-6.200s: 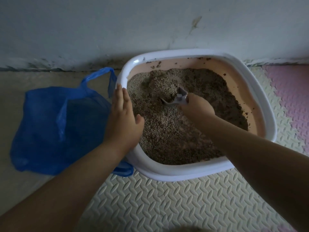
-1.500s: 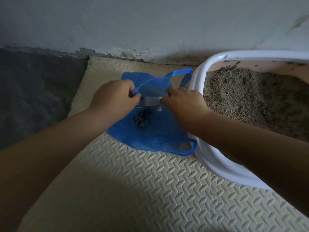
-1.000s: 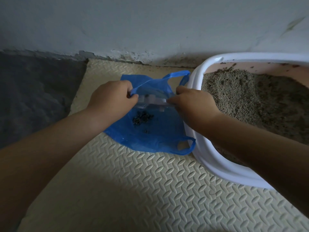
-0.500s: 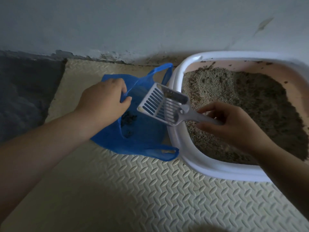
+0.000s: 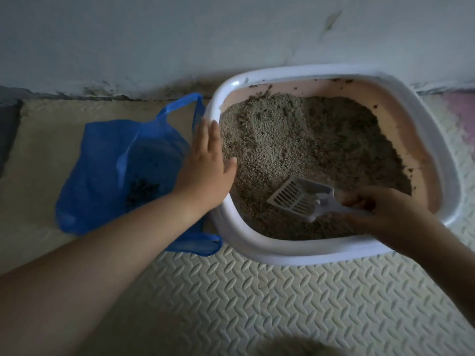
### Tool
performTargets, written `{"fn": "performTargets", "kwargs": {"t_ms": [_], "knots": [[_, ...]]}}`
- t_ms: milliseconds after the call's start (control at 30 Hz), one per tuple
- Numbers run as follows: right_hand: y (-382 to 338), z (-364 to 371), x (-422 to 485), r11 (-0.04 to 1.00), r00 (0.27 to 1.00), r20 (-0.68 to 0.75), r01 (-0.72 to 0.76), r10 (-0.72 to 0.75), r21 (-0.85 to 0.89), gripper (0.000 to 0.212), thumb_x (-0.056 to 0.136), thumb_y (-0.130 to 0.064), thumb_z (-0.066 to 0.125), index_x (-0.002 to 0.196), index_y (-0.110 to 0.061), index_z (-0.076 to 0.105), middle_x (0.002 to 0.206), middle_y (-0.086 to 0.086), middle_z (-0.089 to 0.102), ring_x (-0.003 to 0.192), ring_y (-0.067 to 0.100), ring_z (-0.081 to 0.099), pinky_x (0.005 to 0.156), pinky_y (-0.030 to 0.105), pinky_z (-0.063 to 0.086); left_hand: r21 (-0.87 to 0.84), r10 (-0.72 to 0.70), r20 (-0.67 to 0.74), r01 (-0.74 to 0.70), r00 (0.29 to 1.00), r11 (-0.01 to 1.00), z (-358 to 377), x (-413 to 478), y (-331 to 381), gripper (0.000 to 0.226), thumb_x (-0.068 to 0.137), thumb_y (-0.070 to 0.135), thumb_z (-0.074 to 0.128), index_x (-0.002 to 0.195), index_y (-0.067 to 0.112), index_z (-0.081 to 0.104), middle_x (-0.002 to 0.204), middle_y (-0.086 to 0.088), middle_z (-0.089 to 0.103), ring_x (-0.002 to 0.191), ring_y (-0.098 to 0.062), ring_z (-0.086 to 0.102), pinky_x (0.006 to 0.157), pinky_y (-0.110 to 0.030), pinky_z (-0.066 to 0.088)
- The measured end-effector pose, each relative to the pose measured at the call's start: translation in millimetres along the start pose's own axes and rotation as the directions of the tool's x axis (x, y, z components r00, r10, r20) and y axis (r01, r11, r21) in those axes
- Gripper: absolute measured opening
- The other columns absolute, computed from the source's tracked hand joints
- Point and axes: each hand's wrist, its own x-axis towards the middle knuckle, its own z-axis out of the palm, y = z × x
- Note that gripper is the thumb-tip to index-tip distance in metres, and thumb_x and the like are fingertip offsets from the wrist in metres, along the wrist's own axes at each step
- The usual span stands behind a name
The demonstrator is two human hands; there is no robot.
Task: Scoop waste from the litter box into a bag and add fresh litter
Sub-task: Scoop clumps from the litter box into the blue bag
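Observation:
A white litter box (image 5: 288, 250) with a pink inner wall holds grey-brown litter (image 5: 295, 140). My right hand (image 5: 383, 211) grips the handle of a white slotted scoop (image 5: 298, 199), whose head lies low over the litter near the front of the box. My left hand (image 5: 205, 165) rests flat with straight fingers on the box's left rim. A blue plastic bag (image 5: 108, 170) lies on the floor left of the box, with a dark clump of waste (image 5: 141, 191) inside it.
A pale wall (image 5: 231, 34) with a dirty base runs behind the box. Cream foam mat (image 5: 257, 304) with a raised pattern covers the floor in front; a pink mat tile (image 5: 460, 111) shows at the far right.
My left hand let go of the bag and now rests on the box rim. My right hand carried the scoop from above the bag down into the litter box.

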Motion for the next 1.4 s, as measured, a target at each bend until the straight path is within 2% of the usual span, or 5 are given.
{"fn": "performTargets", "kwargs": {"t_ms": [133,300,500,733,1400], "knots": [[-13,3,2,0.992,1.0,0.015,0.007,-0.005,-0.123,0.023,0.082,-0.05,0.065,0.072,-0.03,0.059,0.062,-0.01,0.059,0.058,0.006,0.055,0.05,0.025,0.038,-0.1,-0.017,-0.046,0.012,0.999,0.995,4,0,2,0.072,0.098,0.023,0.04,0.151,0.011,-0.008,0.159,-0.004,-0.013,0.146,-0.024,0.006,0.111,-0.033,0.027],[-30,24,33,0.988,0.999,0.008,0.048,-0.047,-0.147,0.009,0.089,-0.034,0.06,0.085,-0.027,0.06,0.069,-0.008,0.061,0.057,0.009,0.058,0.046,0.023,0.038,-0.092,-0.006,-0.072,-0.001,0.997,0.996,6,-1,1,0.07,0.097,0.02,0.037,0.151,0.01,-0.007,0.159,-0.006,-0.011,0.143,-0.026,0.017,0.106,-0.035,0.037],[-52,45,64,0.995,0.993,-0.077,0.09,-0.094,-0.051,0.004,0.089,-0.025,0.06,0.092,-0.024,0.058,0.063,-0.006,0.058,0.047,0.009,0.054,0.04,0.02,0.029,0.007,-0.007,-0.047,0.007,0.999,1.0,4,0,1,0.073,0.094,0.024,0.039,0.151,0.007,-0.005,0.159,-0.009,-0.01,0.146,-0.024,0.004,0.116,-0.034,0.02],[-84,66,113,0.996,0.99,-0.114,0.086,-0.086,-0.007,0.015,0.094,-0.025,0.05,0.095,-0.01,0.053,0.072,0.001,0.056,0.055,0.014,0.047,0.044,0.025,0.027,0.157,-0.035,-0.044,0.041,0.998,0.987,4,0,5,0.076,0.093,0.027,0.039,0.151,0.006,-0.005,0.159,-0.013,-0.009,0.146,-0.025,0.002,0.116,-0.035,0.02],[-46,51,66,0.971,0.971,-0.219,0.136,-0.092,0.195,0.019,0.097,-0.035,0.049,0.102,-0.017,0.052,0.07,-0.003,0.054,0.056,0.014,0.051,0.047,0.03,0.034,0.084,-0.037,-0.022,0.039,0.999,0.996,3,0,4,0.077,0.095,0.029,0.04,0.151,0.009,-0.009,0.158,-0.009,-0.015,0.146,-0.022,-0.003,0.117,-0.032,0.011]]}}
